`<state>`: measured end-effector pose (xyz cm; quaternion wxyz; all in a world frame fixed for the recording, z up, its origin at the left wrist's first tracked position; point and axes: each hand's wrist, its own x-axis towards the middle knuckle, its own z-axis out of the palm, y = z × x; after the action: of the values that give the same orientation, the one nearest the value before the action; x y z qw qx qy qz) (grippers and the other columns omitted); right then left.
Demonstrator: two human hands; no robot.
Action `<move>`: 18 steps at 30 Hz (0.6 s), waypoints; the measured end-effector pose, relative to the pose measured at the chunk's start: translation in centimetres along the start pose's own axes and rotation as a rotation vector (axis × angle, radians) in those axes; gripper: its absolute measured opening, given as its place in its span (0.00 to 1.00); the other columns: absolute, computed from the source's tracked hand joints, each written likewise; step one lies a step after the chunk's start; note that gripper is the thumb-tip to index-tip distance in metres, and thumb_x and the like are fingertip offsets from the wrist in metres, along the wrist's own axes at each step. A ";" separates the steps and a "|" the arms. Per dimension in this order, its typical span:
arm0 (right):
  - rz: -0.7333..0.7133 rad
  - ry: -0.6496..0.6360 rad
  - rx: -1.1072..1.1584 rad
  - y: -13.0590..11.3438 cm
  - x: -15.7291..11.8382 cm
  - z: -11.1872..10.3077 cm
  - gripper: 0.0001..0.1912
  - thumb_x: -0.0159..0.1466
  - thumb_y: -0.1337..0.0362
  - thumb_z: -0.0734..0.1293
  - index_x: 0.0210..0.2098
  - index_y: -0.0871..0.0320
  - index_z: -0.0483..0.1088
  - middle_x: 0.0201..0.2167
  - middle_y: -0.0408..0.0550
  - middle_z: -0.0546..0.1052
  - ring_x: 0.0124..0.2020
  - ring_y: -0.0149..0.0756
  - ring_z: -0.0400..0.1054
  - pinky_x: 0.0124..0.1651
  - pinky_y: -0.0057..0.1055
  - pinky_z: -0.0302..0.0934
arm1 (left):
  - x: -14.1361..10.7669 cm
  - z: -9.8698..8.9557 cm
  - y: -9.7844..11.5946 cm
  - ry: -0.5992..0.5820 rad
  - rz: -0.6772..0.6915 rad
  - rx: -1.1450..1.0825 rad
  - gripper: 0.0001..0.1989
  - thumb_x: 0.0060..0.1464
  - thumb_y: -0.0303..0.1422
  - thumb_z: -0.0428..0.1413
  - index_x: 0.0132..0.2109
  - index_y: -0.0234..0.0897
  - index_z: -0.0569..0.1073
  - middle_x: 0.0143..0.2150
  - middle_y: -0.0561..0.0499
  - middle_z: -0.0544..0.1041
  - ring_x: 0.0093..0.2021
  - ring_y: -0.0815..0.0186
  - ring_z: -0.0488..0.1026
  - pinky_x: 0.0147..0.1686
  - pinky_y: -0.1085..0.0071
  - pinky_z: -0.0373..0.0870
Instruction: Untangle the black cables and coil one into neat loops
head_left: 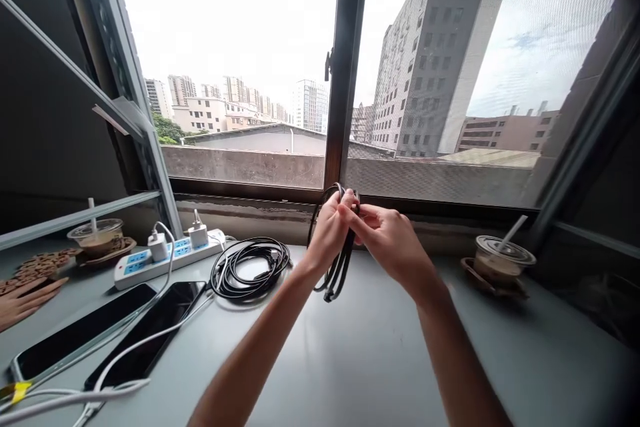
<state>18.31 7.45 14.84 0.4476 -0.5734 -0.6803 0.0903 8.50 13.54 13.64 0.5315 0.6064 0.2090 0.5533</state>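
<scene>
A looped black cable (342,267) hangs in the air above the middle of the table, its lower end dangling below my hands. My left hand (327,227) is closed around the upper part of the loops. Against it, my right hand (393,237) pinches the same cable near the top, thumb and fingers pressed together. The exact grip of the fingertips is partly hidden. On the table to the left of my hands lies another coiled black cable (250,270).
A white power strip (170,260) with plugged-in chargers stands at the back left. Two phones (150,330) with white charging cables lie before it. Lidded drinks with straws (500,257) stand at both sides. Another person's hand (30,303) rests at the far left. A window is behind.
</scene>
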 end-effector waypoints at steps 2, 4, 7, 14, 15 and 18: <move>-0.024 -0.015 0.144 0.7 0.7 0.3 0.19 0.58 0.47 0.62 0.30 0.58 0.73 0.24 0.45 0.75 0.32 0.39 0.72 0.34 0.29 0.62 | 0.1 -0.1 -0.3 0.024 0.065 0.096 0.13 0.56 0.40 0.51 0.29 0.36 0.62 0.21 0.58 0.62 0.18 0.77 0.60 0.17 0.81 0.58; -0.060 -0.039 0.337 1.5 1.4 0.5 0.18 0.57 0.50 0.65 0.38 0.58 0.72 0.35 0.48 0.77 0.39 0.39 0.71 0.39 0.29 0.64 | 0.0 -0.1 -0.2 0.022 0.055 0.127 0.13 0.54 0.42 0.53 0.31 0.36 0.64 0.22 0.58 0.63 0.18 0.76 0.61 0.16 0.80 0.58; -0.082 -0.064 0.506 2.2 1.8 0.1 0.21 0.55 0.54 0.68 0.44 0.59 0.69 0.43 0.51 0.76 0.44 0.39 0.70 0.38 0.29 0.67 | -0.2 0.1 0.5 -0.039 0.002 0.114 0.15 0.55 0.45 0.50 0.33 0.37 0.65 0.22 0.56 0.67 0.17 0.73 0.65 0.16 0.78 0.60; -0.107 0.280 0.380 3.8 1.3 -4.2 0.16 0.55 0.60 0.68 0.42 0.59 0.69 0.37 0.49 0.77 0.39 0.38 0.73 0.37 0.33 0.70 | 0.1 -0.6 0.8 0.055 0.047 0.289 0.18 0.61 0.43 0.41 0.34 0.35 0.67 0.22 0.52 0.73 0.19 0.70 0.71 0.18 0.77 0.64; -0.081 0.340 0.366 4.1 1.2 -4.8 0.13 0.55 0.60 0.68 0.38 0.59 0.70 0.36 0.49 0.76 0.37 0.38 0.73 0.35 0.32 0.71 | 0.4 -1.0 0.8 0.078 0.050 0.338 0.18 0.60 0.43 0.42 0.33 0.34 0.67 0.23 0.51 0.73 0.18 0.70 0.71 0.17 0.77 0.63; 0.013 0.485 0.378 5.0 1.1 -6.2 0.10 0.52 0.60 0.69 0.30 0.59 0.69 0.34 0.48 0.75 0.35 0.37 0.73 0.25 0.27 0.70 | 1.2 -2.2 0.9 0.048 -0.025 0.383 0.16 0.59 0.40 0.45 0.30 0.33 0.68 0.26 0.50 0.73 0.18 0.70 0.72 0.16 0.77 0.62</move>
<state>26.26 7.60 15.81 0.6951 -0.4890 -0.5210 0.0783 6.60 15.10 14.60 0.4080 0.6806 0.3307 0.5109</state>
